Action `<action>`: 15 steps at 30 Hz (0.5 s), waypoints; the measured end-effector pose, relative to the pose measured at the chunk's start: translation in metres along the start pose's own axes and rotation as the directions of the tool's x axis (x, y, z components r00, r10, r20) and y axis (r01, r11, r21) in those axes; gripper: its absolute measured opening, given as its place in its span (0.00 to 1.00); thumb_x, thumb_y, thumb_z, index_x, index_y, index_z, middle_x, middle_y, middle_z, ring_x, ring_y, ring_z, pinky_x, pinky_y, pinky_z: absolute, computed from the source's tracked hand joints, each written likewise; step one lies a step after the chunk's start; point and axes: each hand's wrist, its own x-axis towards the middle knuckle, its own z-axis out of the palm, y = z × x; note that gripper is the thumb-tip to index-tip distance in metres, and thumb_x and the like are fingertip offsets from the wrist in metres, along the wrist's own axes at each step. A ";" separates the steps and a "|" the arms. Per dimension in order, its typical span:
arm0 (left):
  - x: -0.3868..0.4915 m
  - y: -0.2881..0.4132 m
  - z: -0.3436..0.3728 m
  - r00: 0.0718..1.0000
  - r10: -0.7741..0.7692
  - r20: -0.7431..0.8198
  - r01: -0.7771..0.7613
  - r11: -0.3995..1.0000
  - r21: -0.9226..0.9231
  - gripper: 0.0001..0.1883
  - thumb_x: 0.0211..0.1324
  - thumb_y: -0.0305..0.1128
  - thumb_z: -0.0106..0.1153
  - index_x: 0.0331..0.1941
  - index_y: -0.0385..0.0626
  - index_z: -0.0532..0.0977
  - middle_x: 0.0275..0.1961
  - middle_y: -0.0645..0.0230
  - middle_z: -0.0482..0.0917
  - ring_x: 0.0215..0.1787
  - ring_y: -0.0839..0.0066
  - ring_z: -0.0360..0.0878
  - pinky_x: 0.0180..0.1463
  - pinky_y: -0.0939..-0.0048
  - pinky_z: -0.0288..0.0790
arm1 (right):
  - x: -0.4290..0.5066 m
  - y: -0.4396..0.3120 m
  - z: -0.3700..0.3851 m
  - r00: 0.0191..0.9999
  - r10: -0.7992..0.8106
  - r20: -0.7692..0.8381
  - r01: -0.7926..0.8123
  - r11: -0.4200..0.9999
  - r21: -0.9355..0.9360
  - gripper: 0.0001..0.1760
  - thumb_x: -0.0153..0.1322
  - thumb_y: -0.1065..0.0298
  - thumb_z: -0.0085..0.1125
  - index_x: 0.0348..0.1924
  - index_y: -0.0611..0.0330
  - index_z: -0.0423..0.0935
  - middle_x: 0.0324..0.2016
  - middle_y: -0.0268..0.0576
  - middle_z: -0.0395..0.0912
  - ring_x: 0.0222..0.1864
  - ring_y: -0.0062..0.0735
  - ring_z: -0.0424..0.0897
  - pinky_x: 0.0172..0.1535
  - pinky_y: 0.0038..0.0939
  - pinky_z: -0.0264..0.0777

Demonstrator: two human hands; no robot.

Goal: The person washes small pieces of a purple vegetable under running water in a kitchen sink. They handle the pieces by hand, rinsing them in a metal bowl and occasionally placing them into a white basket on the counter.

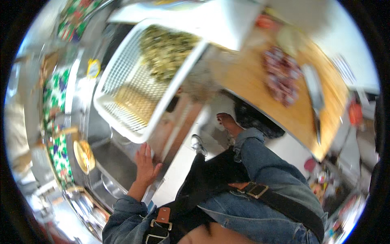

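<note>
My left hand [144, 164] is beside the near corner of a white perforated plastic basket [98, 97], fingers extended and thumb apart, with nothing in it. Whether its fingertips touch the rim cannot be told. Chopped greenish vegetables [167, 52] are heaped at the basket's far end. My right hand [229, 123] hangs low between the basket and a wooden cutting board [240, 76]; it is blurred and its fingers are hard to make out. On the board lie chopped raw meat pieces [281, 76] and a cleaver [313, 88], its dark handle towards the near edge.
A stainless steel sink [115, 158] lies left of my left hand, with a round yellowish bowl [84, 157] at its far side. Below the board is a black plastic bag [256, 117]. A red item [355, 113] stands right of the board. My shoe [198, 143] is on the pale floor.
</note>
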 end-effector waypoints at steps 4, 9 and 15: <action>-0.012 -0.013 0.025 0.987 -0.138 -0.077 0.115 0.963 -0.243 0.41 0.56 0.57 0.46 0.66 0.42 0.52 0.67 0.47 0.53 0.70 0.51 0.49 0.68 0.42 0.37 | 0.091 -0.051 0.054 0.998 -0.023 0.054 0.023 1.000 -0.003 0.14 0.74 0.59 0.45 0.45 0.56 0.74 0.39 0.41 0.74 0.41 0.31 0.72 0.44 0.36 0.67; -0.009 -0.019 0.005 0.995 -0.099 -0.025 0.089 0.960 -0.267 0.37 0.57 0.58 0.45 0.65 0.48 0.55 0.67 0.55 0.56 0.70 0.56 0.51 0.70 0.47 0.39 | 0.156 -0.069 0.064 0.999 -0.038 0.015 0.038 0.999 -0.034 0.13 0.74 0.59 0.45 0.42 0.56 0.74 0.36 0.40 0.72 0.38 0.30 0.71 0.41 0.35 0.66; -0.018 -0.023 0.017 0.996 -0.093 0.010 0.092 0.950 -0.300 0.37 0.55 0.57 0.47 0.65 0.49 0.56 0.66 0.57 0.58 0.69 0.58 0.53 0.70 0.47 0.41 | 0.170 -0.073 0.061 0.995 -0.053 -0.089 0.045 0.995 -0.087 0.12 0.74 0.59 0.44 0.39 0.56 0.73 0.32 0.39 0.70 0.34 0.29 0.69 0.38 0.35 0.65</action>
